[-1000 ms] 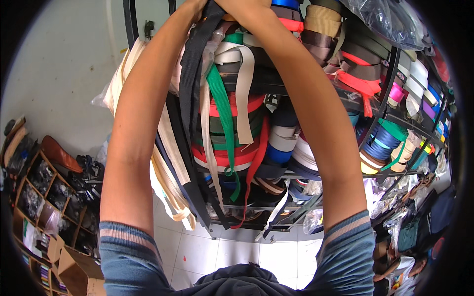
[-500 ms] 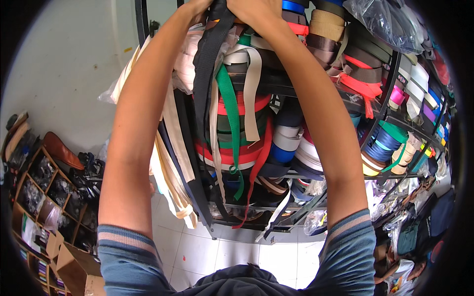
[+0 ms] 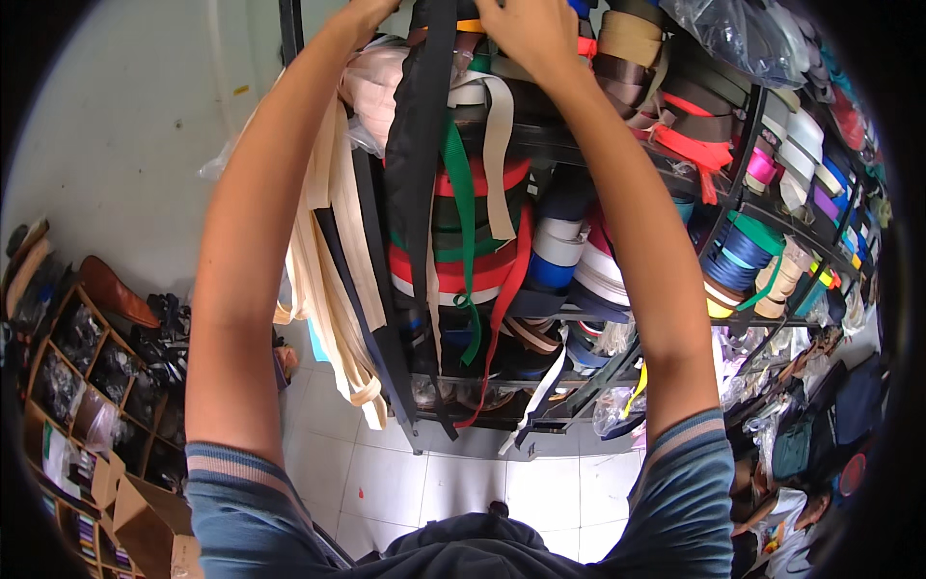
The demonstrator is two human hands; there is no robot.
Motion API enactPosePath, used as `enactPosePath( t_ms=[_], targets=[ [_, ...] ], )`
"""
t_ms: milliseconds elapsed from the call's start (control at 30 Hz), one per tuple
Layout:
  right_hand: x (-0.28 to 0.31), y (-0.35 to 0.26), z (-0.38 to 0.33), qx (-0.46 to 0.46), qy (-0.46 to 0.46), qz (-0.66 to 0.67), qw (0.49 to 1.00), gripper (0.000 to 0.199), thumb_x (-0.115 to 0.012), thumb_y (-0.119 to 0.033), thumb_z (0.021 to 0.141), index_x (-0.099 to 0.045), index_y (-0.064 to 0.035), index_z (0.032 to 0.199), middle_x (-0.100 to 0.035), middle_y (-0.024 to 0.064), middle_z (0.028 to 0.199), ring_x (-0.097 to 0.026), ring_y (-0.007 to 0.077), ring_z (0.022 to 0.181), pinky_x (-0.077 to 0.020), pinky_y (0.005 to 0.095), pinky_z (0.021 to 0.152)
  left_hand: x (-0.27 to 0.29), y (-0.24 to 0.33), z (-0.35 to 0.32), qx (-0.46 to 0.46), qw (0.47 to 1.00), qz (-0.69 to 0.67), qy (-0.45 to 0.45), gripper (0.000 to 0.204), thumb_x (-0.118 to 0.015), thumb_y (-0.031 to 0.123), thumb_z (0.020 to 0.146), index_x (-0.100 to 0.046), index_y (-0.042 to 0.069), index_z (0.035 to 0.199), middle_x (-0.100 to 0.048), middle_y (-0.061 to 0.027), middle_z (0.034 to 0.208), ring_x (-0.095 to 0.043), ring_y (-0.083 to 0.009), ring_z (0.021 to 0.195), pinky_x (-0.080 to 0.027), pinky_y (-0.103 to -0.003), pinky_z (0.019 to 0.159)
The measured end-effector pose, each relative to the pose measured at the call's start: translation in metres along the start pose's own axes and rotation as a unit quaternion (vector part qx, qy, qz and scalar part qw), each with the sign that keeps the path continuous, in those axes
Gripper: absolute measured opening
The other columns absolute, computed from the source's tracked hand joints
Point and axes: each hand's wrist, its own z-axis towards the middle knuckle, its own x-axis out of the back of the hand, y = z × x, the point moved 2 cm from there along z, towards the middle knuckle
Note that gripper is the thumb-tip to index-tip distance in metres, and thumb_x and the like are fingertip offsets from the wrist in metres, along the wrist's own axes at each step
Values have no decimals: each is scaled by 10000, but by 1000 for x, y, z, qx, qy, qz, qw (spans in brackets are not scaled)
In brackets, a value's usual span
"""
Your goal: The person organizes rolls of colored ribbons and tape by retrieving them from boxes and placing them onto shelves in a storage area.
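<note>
Both my arms reach up to a black rack of rolled webbing. My left hand [image 3: 372, 13] is at the upper edge, its fingers cut off. Farther right, my right hand [image 3: 529, 31] has part of a finger or thumb in view, apart from the black strap; the rest of it is out of frame. A wide black strap [image 3: 424, 125] hangs between the hands, over the shelf front. Beside it are a pale pink bundle in clear plastic [image 3: 374, 85], a green ribbon [image 3: 458, 193] and a cream strip [image 3: 500, 154].
Red and white webbing rolls [image 3: 463, 275] fill the lower shelf; tan and brown rolls [image 3: 632, 43] stand upper right. Long cream strips [image 3: 333, 318] hang at the rack's left side. Left are a wooden pigeonhole shelf [image 3: 96, 357] and cardboard box [image 3: 145, 516]. Another person [image 3: 786, 516] is lower right.
My hands have moved apart, the left one left and the right one right. The black strap between them hangs straighter. The view has shifted slightly, with the rack sitting higher.
</note>
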Motion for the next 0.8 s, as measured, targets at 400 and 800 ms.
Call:
enactPosePath(
  t_ms=[400, 800],
  targets=[
    [-2, -3, -30, 27, -5, 14, 1000, 373, -518, -112, 809, -528, 47, 1146, -533, 232, 1143, -523, 404, 1007, -443, 450, 893, -27, 22, -43, -10, 980, -177, 89, 644, -360, 582, 907, -452, 76, 1294, -479, -136, 1267, -450, -301, 1135, -381, -456, 936],
    [43, 25, -44, -62, 67, 18, 996, 386, -588, -297, 858, -559, -59, 1160, -565, 122, 1087, -556, 250, 1028, -425, 364, 875, 19, 16, -63, -138, 986, -10, 90, 665, -438, 551, 910, -436, 33, 1327, -480, -165, 1305, -475, -311, 1137, -381, -451, 948]
  ],
)
